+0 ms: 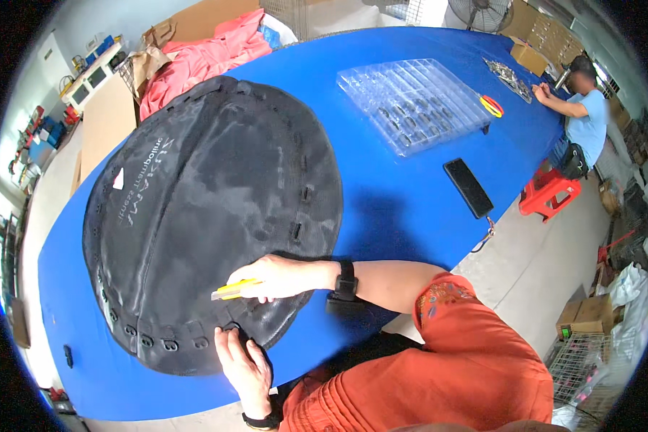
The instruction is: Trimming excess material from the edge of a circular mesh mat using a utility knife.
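Observation:
A round black trampoline mat [216,201] lies on the blue-covered table, with pale print on its left part and small black loops [170,345] round its edge. My right hand [281,277] is closed round a yellow utility knife [236,289], held over the lower part of the mat with its blade pointing left. Just below it, my left hand [243,367] rests at the mat's near edge. Its fingers are stretched out and apart, the fingertips touching the edge beside a black loop [232,327].
A clear compartment box [416,104] holding dark pieces, yellow-red scissors [492,106] and a black phone [469,188] lie on the blue table [381,230]. At the far right another person [590,119] sits by a pile of small metal parts [507,78]. Pink fabric [205,61] is heaped behind the mat.

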Available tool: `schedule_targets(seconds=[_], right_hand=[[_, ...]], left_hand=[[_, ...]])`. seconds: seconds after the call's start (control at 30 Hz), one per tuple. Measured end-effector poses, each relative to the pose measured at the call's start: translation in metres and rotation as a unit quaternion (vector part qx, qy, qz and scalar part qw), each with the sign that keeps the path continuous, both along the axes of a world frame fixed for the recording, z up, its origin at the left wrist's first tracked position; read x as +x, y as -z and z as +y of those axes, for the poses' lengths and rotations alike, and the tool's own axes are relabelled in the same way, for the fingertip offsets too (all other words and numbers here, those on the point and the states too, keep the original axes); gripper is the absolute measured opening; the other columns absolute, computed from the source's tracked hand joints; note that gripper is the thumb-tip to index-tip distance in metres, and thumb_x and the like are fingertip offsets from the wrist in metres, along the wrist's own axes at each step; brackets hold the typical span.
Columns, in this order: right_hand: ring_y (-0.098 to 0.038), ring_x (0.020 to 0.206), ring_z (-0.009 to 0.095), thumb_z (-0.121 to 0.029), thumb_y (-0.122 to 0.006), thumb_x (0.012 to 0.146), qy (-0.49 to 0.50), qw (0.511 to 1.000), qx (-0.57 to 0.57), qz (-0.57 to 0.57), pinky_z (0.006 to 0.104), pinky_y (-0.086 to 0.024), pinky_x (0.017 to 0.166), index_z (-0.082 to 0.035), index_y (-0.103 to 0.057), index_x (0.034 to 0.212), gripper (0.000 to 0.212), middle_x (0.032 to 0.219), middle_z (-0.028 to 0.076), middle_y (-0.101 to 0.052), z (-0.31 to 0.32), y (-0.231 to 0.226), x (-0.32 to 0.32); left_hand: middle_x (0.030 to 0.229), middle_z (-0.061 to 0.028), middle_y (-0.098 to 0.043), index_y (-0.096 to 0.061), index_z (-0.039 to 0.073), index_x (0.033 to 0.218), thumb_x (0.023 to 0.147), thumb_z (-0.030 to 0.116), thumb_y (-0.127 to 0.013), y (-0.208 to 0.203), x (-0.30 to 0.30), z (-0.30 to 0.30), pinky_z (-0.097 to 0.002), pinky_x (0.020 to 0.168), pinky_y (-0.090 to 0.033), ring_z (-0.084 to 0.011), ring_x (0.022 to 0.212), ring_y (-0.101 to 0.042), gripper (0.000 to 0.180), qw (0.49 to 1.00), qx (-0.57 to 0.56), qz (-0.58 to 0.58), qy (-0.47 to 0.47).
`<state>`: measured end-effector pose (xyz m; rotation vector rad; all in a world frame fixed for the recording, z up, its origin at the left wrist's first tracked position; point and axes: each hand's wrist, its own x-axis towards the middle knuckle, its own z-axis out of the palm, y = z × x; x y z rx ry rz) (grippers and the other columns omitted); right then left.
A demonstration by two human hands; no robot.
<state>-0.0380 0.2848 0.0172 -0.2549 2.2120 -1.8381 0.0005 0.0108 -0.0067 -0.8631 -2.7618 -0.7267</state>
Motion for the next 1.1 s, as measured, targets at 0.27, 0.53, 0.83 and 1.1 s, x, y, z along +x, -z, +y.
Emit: schedule_targets(seconds=[0.27, 0.53, 0.83, 1.1], right_hand=[[-0.073, 0.074, 0.013, -0.023, -0.066, 0.108, 0.017, 0.999, -0.012, 0.031, 0.0305, -0.063, 0.069, -0.010, -0.069, 0.138, 0.033, 0.094, 0.007, -0.077, -0.004, 0.009, -0.002], [-0.074, 0.075, 0.015, -0.023, -0.066, 0.108, 0.010, 0.999, -0.008, 0.040, 0.0333, -0.064, 0.073, -0.007, -0.067, 0.139, 0.035, 0.097, 0.009, -0.078, -0.002, 0.002, 0.001], [-0.073, 0.079, 0.012, -0.018, -0.069, 0.108, 0.004, 1.000, -0.011, 0.021, 0.0299, -0.062, 0.076, -0.001, -0.065, 0.144, 0.040, 0.108, 0.010, -0.080, 0.000, 0.000, 0.002], [-0.070, 0.076, 0.009, -0.017, -0.071, 0.107, 0.005, 0.998, -0.007, 0.063, 0.0286, -0.061, 0.073, -0.003, -0.067, 0.142, 0.038, 0.099, 0.006, -0.079, -0.001, 0.002, -0.002]], left_hand=[[0.154, -0.0345, -0.050, -0.059, -0.003, 0.140, 0.104, 0.010, -0.060, -0.002, 0.000, 0.001, -0.0555, 0.115, -0.048, -0.0540, 0.137, -0.055, 0.038, 1.000, -0.005, -0.007, -0.007], [0.145, -0.0348, -0.054, -0.060, -0.007, 0.136, 0.105, 0.013, -0.059, -0.004, -0.001, 0.000, -0.0562, 0.114, -0.048, -0.0524, 0.142, -0.052, 0.037, 1.000, 0.003, -0.018, -0.001], [0.154, -0.0327, -0.051, -0.061, -0.002, 0.141, 0.106, 0.011, -0.060, -0.004, 0.001, 0.000, -0.0535, 0.113, -0.049, -0.0522, 0.136, -0.057, 0.038, 1.000, 0.007, -0.010, 0.001], [0.152, -0.0329, -0.053, -0.061, -0.002, 0.141, 0.104, 0.007, -0.060, -0.005, 0.001, 0.000, -0.0537, 0.115, -0.049, -0.0519, 0.138, -0.056, 0.038, 1.000, 0.012, -0.013, -0.003]])
